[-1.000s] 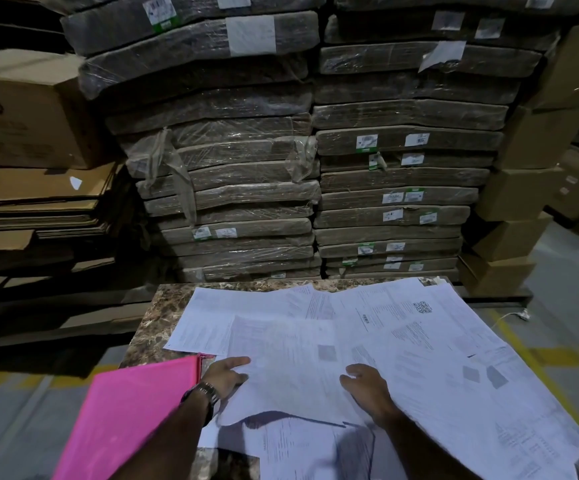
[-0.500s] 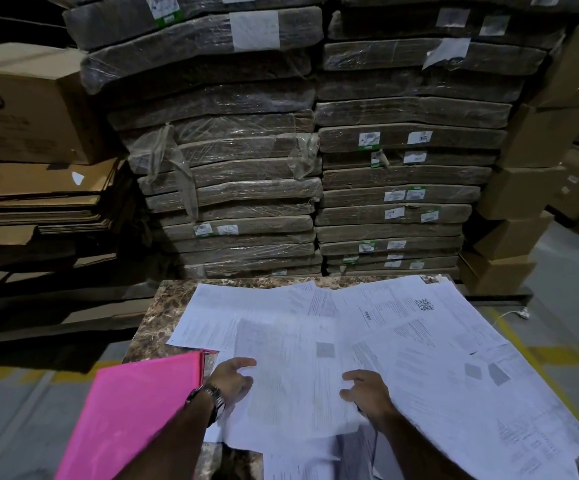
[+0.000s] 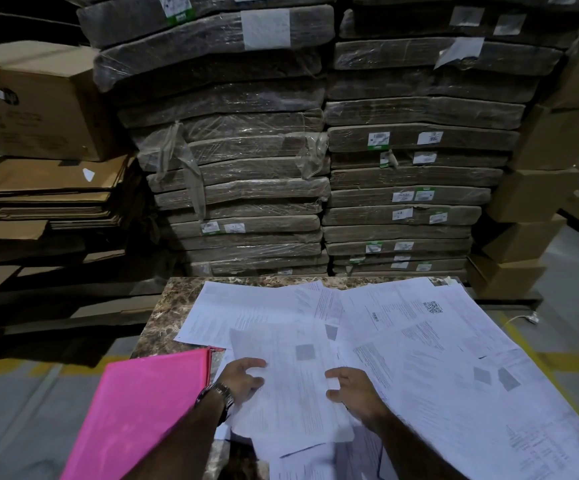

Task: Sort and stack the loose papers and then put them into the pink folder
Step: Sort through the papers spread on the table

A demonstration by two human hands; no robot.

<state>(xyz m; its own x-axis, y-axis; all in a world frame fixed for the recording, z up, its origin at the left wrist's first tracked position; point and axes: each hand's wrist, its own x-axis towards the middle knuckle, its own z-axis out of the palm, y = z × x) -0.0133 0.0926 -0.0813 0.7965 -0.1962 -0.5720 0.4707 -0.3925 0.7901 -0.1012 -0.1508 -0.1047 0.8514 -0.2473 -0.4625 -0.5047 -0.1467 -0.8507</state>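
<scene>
- Stacks of flat brown cardboard bundles (image 3: pixel 232 161) in clear wrap rise behind the desk.
- The brown marbled desk (image 3: pixel 174 299) carries the paperwork.
- Loose white printed papers (image 3: pixel 437 375) overlap across its middle and right.
- The flat pink plastic folder (image 3: pixel 142 410) overhangs the desk's left edge, just beside the papers.
- One white printed sheet (image 3: pixel 295 386) lies topmost, near the front.
- The left hand (image 3: pixel 241 377) has its grip pinching the sheet's left edge, and the right hand (image 3: pixel 354 391) curls its grip on the right edge.

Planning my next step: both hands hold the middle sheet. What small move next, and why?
Probably lay the white printed sheet squarely onto a neighbouring page: the left hand and right hand grip its edges, and the other white papers lie scattered.
</scene>
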